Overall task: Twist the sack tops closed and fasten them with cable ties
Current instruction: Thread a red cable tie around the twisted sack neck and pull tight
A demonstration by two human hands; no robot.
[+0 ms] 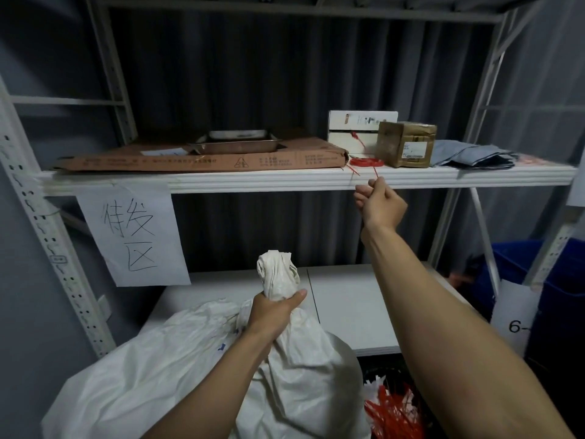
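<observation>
A large white woven sack (pixel 177 369) leans against the lower shelf in front of me. My left hand (pixel 272 315) grips its twisted neck (pixel 278 277), with the bunched top sticking up above my fist. My right hand (pixel 380 202) is raised to the front edge of the upper shelf and pinches the end of a thin red cable tie (pixel 375 172). That tie runs back to a small pile of red cable ties (pixel 365 162) lying on the shelf.
The upper shelf (pixel 253 180) carries a flat cardboard box (pixel 202 158), a metal tray (pixel 237 142), a white box (pixel 357 131), a taped brown parcel (pixel 406 144) and grey bags (pixel 471 156). A handwritten paper sign (pixel 133 232) hangs left. More red ties (pixel 392 413) lie bottom right; blue bins (pixel 538 280) stand right.
</observation>
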